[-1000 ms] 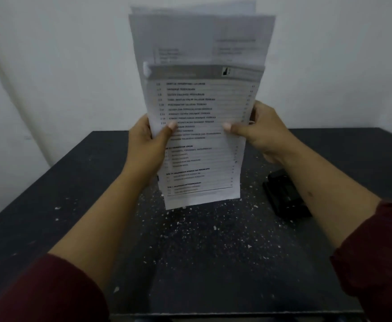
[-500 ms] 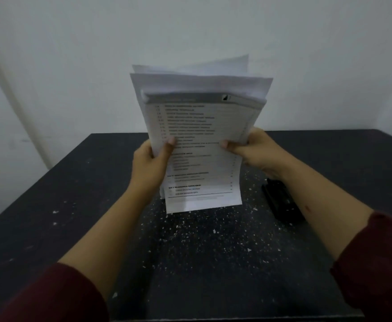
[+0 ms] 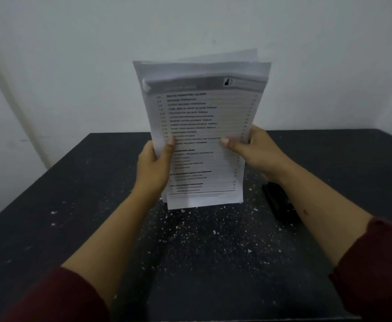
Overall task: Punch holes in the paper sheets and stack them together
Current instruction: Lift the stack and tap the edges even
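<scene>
The left hand (image 3: 154, 163) and right hand (image 3: 257, 152) each grip a side edge of the paper stack (image 3: 204, 135), thumbs on the front sheet. The stack stands upright, bottom edge at the tabletop (image 3: 74, 205). A black hole punch (image 3: 281, 203) lies to the right, among paper specks (image 3: 213, 231).

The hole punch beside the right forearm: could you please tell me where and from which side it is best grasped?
Probably across its long narrow body, from above. The hole punch lies flat on the table, running front to back, partly hidden by the right forearm. Both the left hand and right hand grip the paper stack, so one must let go first.
</scene>
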